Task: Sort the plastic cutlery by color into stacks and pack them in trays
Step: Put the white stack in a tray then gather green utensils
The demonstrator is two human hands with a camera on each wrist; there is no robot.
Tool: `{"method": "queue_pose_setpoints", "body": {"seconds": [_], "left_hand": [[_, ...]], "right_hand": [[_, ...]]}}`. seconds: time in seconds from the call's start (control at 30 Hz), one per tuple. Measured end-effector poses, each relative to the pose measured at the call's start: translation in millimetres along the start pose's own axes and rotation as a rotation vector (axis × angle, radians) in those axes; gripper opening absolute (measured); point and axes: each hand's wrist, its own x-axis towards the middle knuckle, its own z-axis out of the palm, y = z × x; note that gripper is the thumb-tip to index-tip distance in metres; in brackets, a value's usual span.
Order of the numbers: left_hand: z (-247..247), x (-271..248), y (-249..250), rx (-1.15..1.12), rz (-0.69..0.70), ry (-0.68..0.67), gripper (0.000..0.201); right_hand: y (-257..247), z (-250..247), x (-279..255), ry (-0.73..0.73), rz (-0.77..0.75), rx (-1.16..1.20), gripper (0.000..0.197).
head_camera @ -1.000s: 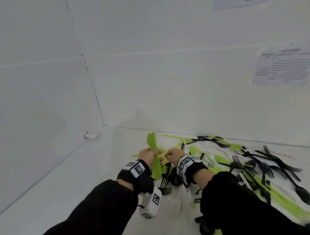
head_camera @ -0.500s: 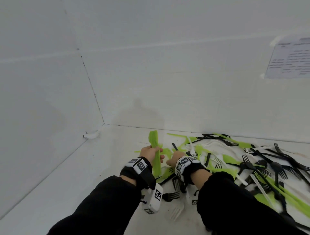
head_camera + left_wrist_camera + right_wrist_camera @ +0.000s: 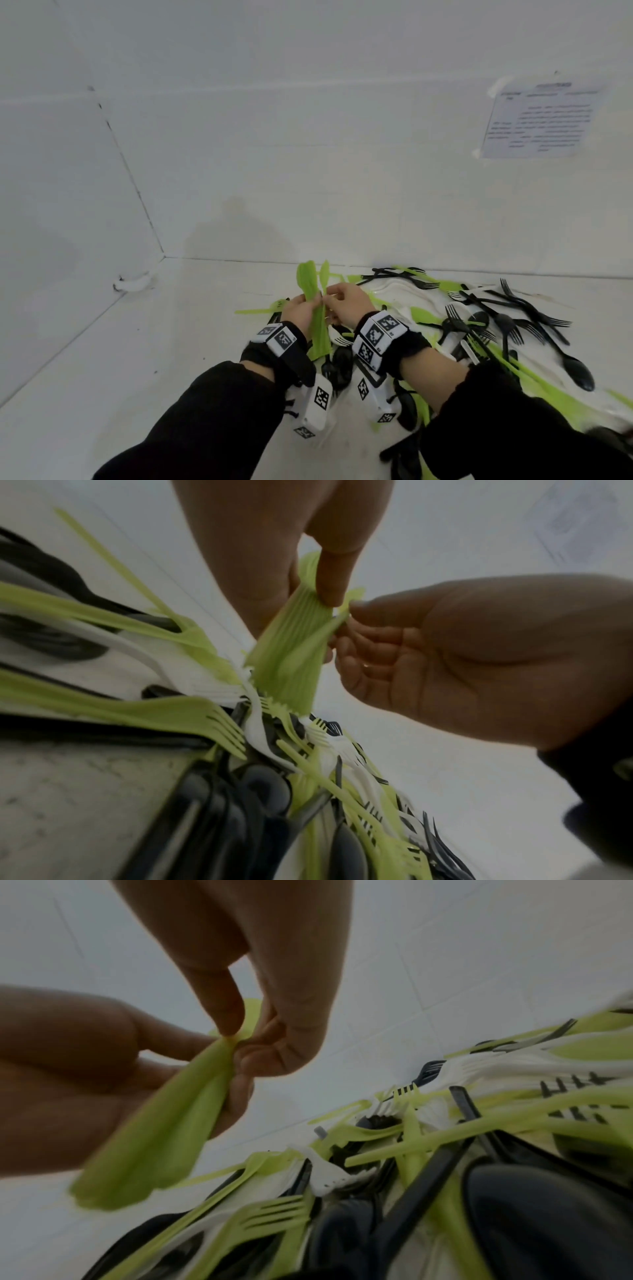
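Observation:
My left hand (image 3: 315, 301) grips an upright stack of green plastic knives (image 3: 310, 287), also seen in the left wrist view (image 3: 291, 653). My right hand (image 3: 330, 298) pinches one more green knife (image 3: 324, 272) between thumb and fingers and holds it against the right side of that stack (image 3: 154, 1137). Both hands hover just above the left end of a mixed pile of green, black and white cutlery (image 3: 496, 325). Forks and spoons of the pile (image 3: 222, 729) lie directly under the hands (image 3: 411, 1137).
The pile spreads right along the white table toward the back wall. Bare tabletop (image 3: 137, 359) lies to the left, up to the side wall. A small white object (image 3: 133, 282) sits in the corner, and a printed paper sheet (image 3: 541, 120) hangs on the back wall.
My right hand came up out of the pile with a green knife and brought it against the stack. My left hand kept hold of the stack, which looks slightly higher.

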Motion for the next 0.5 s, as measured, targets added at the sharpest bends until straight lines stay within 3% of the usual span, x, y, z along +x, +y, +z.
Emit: {"method": "queue_pose_setpoints", "body": {"seconds": [0.13, 0.3, 0.4, 0.5], "left_hand": [[3.5, 0.5, -6.0, -0.021, -0.034, -0.089, 0.022], [4.4, -2.5, -12.2, 0.043, -0.038, -0.140, 0.014], [6.1, -4.9, -13.1, 0.118, -0.058, -0.162, 0.005], [7.7, -8.5, -14.9, 0.133, -0.043, -0.144, 0.007]], "right_hand": [[-0.2, -6.7, -15.2, 0.106, -0.115, -0.310, 0.027], [3.0, -19.2, -28.2, -0.076, -0.183, -0.443, 0.032], [6.2, -50.5, -24.9, -0.097, -0.092, -0.520, 0.032], [23.4, -93.2, -20.7, -0.142, 0.018, -0.772, 0.028]]}}
